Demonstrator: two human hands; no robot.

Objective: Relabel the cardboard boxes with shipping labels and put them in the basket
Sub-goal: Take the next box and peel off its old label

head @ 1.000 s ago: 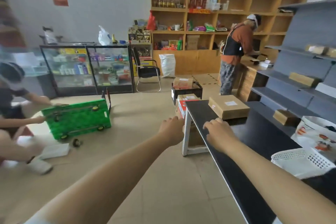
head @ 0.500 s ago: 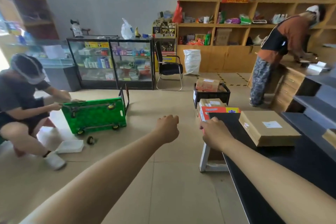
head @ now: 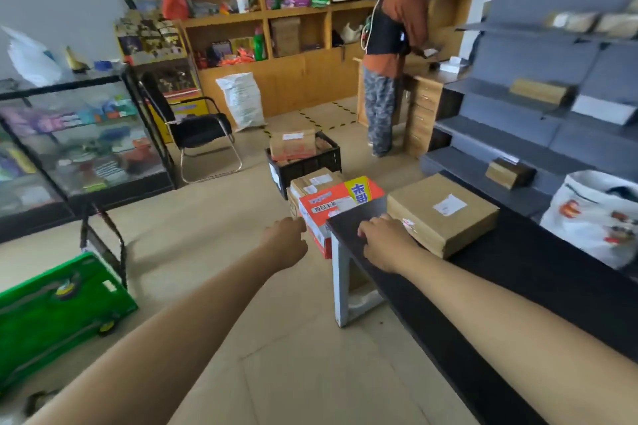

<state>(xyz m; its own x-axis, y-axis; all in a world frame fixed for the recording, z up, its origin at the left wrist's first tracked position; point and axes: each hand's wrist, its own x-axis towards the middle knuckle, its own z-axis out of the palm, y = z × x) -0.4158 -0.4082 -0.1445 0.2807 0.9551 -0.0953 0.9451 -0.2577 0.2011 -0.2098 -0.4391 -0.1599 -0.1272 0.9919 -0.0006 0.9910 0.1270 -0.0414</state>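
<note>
1. Shop shelving, a glass display case (head: 83,145) and a black chair (head: 193,128) are seen around a tan floor; a dark worktop (head: 518,279) runs along the right, from five o'clock up toward two o'clock.
2. One flat cardboard box (head: 445,214) is found on the worktop's far end, at about one o'clock, with a white label (head: 449,205) on its top face. More boxes — among them a red-and-white carton (head: 331,209) — are stacked on the floor just beyond the worktop's end, and the black basket (head: 303,162) is set behind them at twelve o'clock, a labelled box (head: 292,145) already inside it.
3. The right hand (head: 388,240) is stretched forward, palm down, with its fingers laid on the worktop just beside the box's near corner; nothing is gripped by it, and contact with the box cannot be confirmed.
4. The left hand (head: 288,241) is held out over the floor at eleven o'clock, its fingers loosely curled and empty.
5. The step in hand is judged to be the taking of the worktop box. It would be best gripped at two opposite edges — one hand each side — so that the wide, flat box is kept level and its label face is left uncovered.
</note>
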